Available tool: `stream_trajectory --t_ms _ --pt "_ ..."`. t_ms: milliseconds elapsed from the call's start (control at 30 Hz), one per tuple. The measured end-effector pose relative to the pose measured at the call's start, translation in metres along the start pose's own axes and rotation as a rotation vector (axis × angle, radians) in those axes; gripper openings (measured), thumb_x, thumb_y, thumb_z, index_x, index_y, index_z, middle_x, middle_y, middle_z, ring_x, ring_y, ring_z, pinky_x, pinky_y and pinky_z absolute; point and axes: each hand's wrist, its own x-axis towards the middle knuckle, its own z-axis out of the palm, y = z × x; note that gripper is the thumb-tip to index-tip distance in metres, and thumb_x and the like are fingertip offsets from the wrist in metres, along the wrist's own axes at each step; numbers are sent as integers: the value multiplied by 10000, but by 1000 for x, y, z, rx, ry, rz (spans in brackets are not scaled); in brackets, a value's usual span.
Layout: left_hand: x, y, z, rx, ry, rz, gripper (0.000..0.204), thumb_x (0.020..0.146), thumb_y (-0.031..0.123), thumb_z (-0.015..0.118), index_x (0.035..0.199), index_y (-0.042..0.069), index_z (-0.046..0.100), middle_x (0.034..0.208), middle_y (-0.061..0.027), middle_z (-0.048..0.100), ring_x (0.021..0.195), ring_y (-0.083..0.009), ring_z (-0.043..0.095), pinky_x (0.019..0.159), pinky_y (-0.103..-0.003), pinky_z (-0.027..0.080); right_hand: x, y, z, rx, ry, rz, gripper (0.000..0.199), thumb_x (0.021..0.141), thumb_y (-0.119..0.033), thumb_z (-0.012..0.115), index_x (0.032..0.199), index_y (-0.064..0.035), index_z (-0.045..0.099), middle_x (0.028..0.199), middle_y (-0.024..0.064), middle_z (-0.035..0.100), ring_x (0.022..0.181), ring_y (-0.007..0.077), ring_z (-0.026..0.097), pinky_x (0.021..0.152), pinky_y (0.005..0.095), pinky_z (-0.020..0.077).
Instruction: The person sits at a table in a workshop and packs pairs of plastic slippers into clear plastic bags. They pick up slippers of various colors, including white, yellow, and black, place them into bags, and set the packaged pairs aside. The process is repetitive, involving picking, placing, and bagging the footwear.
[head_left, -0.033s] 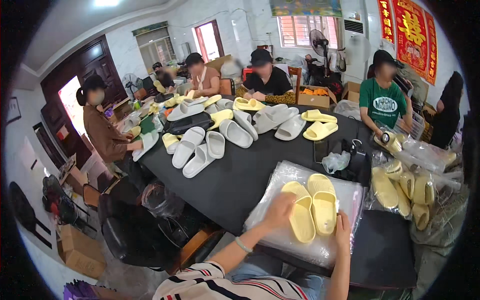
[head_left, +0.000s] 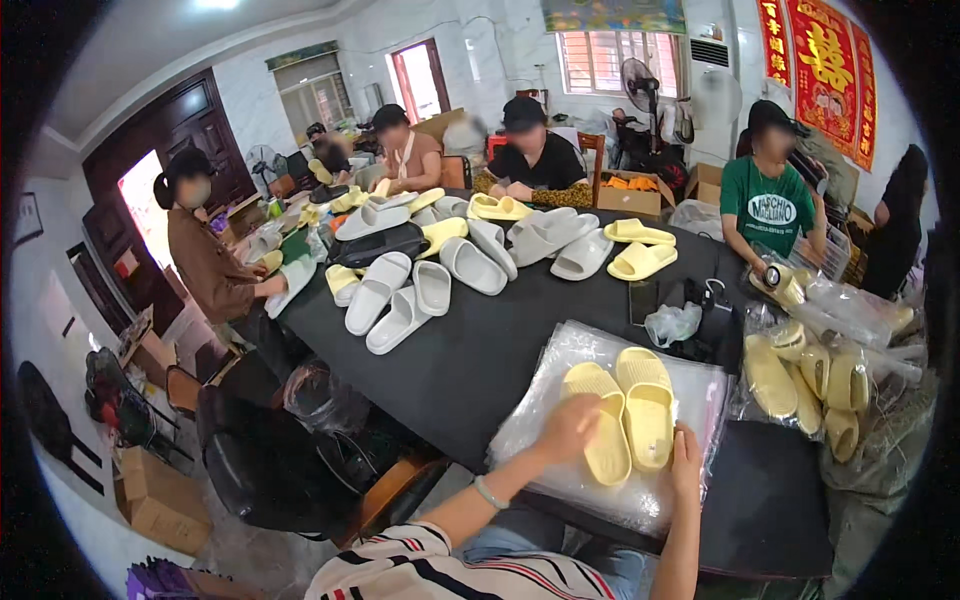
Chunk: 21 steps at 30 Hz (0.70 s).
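Observation:
A pair of pale yellow slide slippers lies in front of me, a left slipper (head_left: 608,455) and a right slipper (head_left: 650,425), toes away from me. Under them is a stack of clear plastic bags (head_left: 530,400). Over the left slipper's footbed, just behind its strap, is my left hand (head_left: 568,428); its fingers are bent and blurred, so their grip is unclear. My right hand (head_left: 686,458) rests at the right side of the bags near the right slipper's heel, fingers stretched out and holding nothing I can see.
Grey slippers (head_left: 400,320) and more yellow ones (head_left: 642,262) spread over the dark table (head_left: 450,385). Bagged yellow slippers (head_left: 770,380) lie at right, near a crumpled bag (head_left: 672,325). Several people work around the table. A black chair (head_left: 260,460) stands at left.
My left hand has shifted right, from the left slipper's outer edge to over its footbed. The slippers and my right hand have hardly moved.

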Motion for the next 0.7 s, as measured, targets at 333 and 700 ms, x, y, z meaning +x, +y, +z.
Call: stream_trajectory --t_ms 333,700 --pt "31 48 48 429 -261 -194 416 895 381 581 1136 41 582 930 -149 523 825 -311 586 702 -411 502 1 7 1 181 -49 84 372 1008 -232 419 1202 36 588 1149 180 610 1076 259 560 971 355 409" --pt "17 13 -18 462 -141 -218 306 863 270 607 1044 25 609 992 -135 595 950 -298 566 823 -425 449 -8 -11 6 -260 -79 -87 352 999 -270 422 1020 -82 719 1158 139 585 1139 286 483 1017 382 351"
